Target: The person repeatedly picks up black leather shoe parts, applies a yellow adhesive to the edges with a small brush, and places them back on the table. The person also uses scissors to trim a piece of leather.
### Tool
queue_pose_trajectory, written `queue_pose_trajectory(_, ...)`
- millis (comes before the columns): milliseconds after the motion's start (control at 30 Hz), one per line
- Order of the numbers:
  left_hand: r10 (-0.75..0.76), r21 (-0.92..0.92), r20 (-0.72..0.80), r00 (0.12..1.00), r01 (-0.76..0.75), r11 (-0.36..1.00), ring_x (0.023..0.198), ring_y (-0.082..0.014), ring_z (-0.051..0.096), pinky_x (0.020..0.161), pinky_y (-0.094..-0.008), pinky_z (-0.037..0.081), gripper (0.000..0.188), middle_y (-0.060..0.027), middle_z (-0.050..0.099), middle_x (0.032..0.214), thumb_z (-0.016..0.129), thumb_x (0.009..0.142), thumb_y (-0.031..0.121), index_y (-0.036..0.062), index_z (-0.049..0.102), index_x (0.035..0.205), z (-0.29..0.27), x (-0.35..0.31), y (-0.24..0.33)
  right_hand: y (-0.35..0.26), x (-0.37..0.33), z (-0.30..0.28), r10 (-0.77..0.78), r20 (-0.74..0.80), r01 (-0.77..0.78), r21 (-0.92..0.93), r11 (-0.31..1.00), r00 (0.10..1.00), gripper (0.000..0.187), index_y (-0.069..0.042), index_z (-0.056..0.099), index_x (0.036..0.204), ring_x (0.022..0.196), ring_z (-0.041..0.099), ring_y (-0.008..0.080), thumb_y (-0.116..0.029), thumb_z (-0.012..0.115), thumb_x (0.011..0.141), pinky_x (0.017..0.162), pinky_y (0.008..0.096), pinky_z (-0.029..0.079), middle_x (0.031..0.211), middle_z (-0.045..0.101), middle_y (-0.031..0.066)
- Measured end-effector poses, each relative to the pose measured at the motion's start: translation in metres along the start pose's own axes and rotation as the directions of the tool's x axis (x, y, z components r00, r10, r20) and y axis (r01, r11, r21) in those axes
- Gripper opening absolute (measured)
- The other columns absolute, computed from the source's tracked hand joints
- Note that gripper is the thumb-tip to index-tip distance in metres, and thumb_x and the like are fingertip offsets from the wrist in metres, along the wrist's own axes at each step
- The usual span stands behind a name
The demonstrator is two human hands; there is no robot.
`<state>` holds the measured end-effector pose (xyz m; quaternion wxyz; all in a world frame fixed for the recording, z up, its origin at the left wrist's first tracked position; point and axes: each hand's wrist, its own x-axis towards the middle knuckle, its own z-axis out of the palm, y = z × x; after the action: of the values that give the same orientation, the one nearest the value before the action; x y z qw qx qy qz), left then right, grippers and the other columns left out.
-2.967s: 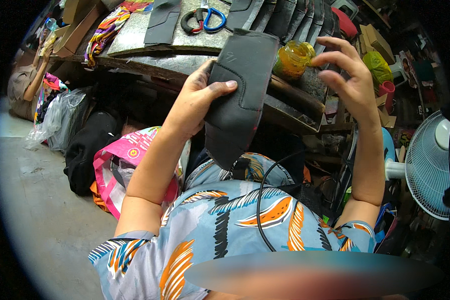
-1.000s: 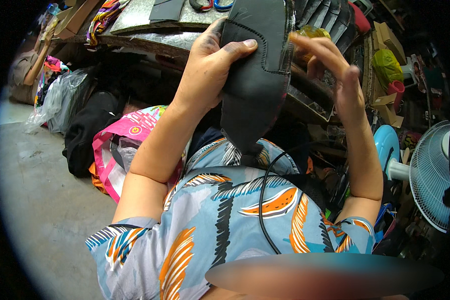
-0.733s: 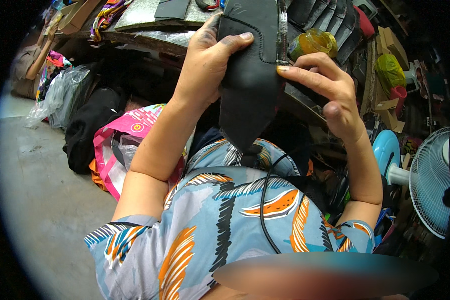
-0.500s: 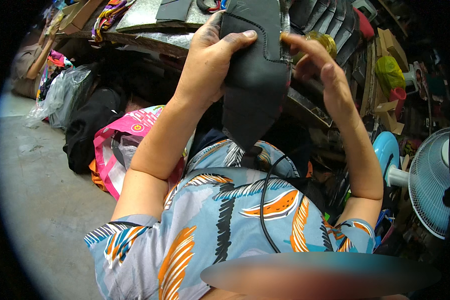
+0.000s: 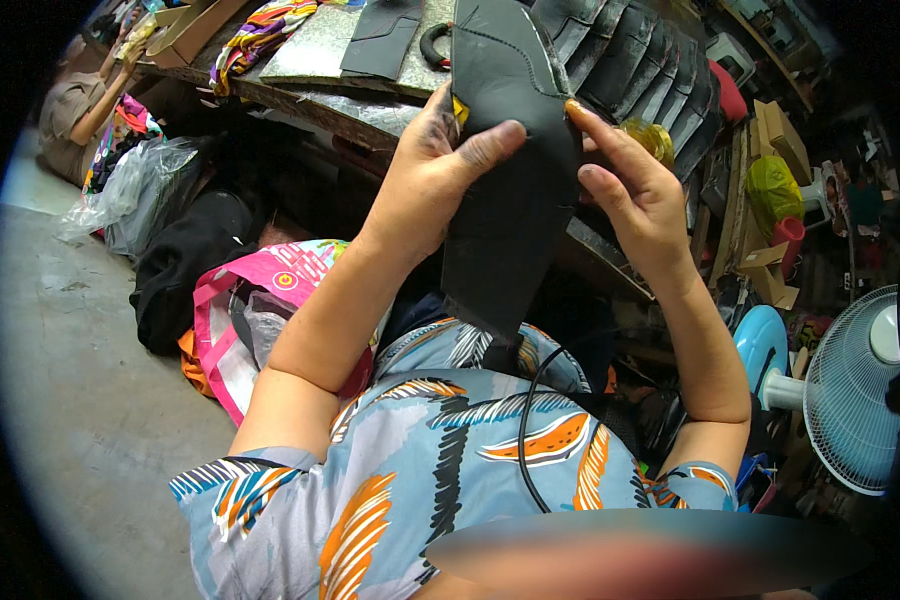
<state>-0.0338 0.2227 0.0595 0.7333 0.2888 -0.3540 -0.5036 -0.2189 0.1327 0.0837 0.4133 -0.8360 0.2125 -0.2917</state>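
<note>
A stitched black leather-like piece, possibly a shoe upper, hangs upright before my chest, its pointed end down. My left hand is closed on its left edge, thumb across the front and fingers hidden behind. A curved seam runs along the upper part. At the right edge, my right hand touches the seam's end with its index fingertip. Its thumb is apart from that fingertip, and the other fingers are partly hidden. Dark smudges mark my left thumb and hand. A bit of yellow shows between that hand and the piece.
Behind stands a worktable with a flat dark cut piece and a row of overlapping black pieces. A pink bag lies at left. A white fan stands at right. Another person's arm shows far left.
My right index finger has come onto the piece's right edge, where it was blurred and moving before. The piece has shifted slightly lower, still in my left hand.
</note>
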Motion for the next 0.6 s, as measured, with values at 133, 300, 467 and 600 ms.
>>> queue_pose_trajectory(133, -0.018, -0.071, -0.017, 1.000, 0.017, 0.997, 0.092, -0.0141, 0.064, 0.081, -0.0279, 0.053, 0.038, -0.0086, 0.064, 0.106, 0.067, 0.087, 0.012, -0.0006, 0.052, 0.120, -0.007, -0.001, 0.003, 0.000, 0.010, -0.003, -0.438, 0.110, 0.416, -0.574, 0.705, 0.892, 0.061, -0.001, 0.057, 0.127, 0.084, 0.060, 0.0262, -0.050, 0.052, 0.091, 0.076, 0.0340, 0.049, 0.098, 0.060, 0.0146)
queue_pose_trajectory(300, -0.008, -0.090, -0.038, 0.999, 0.005, 0.996, 0.088, -0.0150, 0.066, 0.079, -0.0288, 0.055, 0.035, -0.0097, 0.065, 0.103, 0.067, 0.088, 0.014, -0.0010, 0.054, 0.116, -0.012, 0.000, 0.008, -0.003, 0.014, -0.017, -0.555, 0.071, 0.480, -0.600, 0.640, 0.829, 0.058, -0.010, 0.063, 0.122, 0.078, 0.059, 0.0259, -0.055, 0.053, 0.087, 0.070, 0.0346, 0.049, 0.089, 0.059, 0.0098)
queue_pose_trajectory(467, 0.001, -0.150, 0.053, 0.999, 0.007, 0.989, 0.089, -0.0148, 0.066, 0.079, -0.0283, 0.055, 0.037, -0.0099, 0.065, 0.103, 0.067, 0.087, 0.013, -0.0012, 0.052, 0.119, -0.007, -0.001, 0.005, 0.001, 0.019, -0.013, -0.424, 0.041, 0.392, -0.473, 0.789, 0.905, 0.068, -0.010, 0.061, 0.126, 0.082, 0.057, 0.0226, -0.064, 0.040, 0.090, 0.070, 0.0312, 0.046, 0.098, 0.057, 0.0103)
queue_pose_trajectory(600, 0.058, -0.184, 0.049, 0.997, -0.048, 0.982, 0.089, -0.0141, 0.066, 0.079, -0.0279, 0.056, 0.037, -0.0094, 0.065, 0.103, 0.067, 0.087, 0.013, -0.0006, 0.052, 0.119, -0.008, 0.000, 0.001, 0.001, 0.012, -0.009, -0.282, 0.114, 0.301, -0.214, 0.929, 0.953, 0.082, -0.002, 0.057, 0.130, 0.082, 0.051, 0.0181, -0.070, 0.032, 0.091, 0.067, 0.0282, 0.042, 0.105, 0.056, 0.0121)
